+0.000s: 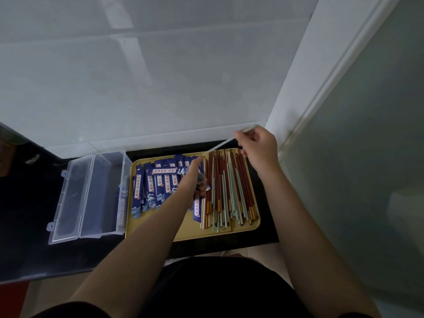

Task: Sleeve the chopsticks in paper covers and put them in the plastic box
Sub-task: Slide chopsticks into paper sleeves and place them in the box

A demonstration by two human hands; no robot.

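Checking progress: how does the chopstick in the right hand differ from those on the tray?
The raised chopstick is pale, single, tilted and pinched by the right hand. The loose chopsticks are brown, mint and cream, and lie roughly parallel on the yellow tray. All are unsleeved.

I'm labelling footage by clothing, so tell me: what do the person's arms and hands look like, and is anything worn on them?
Both forearms are bare. The left hand and right hand show no gloves, and no watch, ring or bracelet is visible. No sleeves reach the forearms; only dark clothing appears at the frame's bottom.
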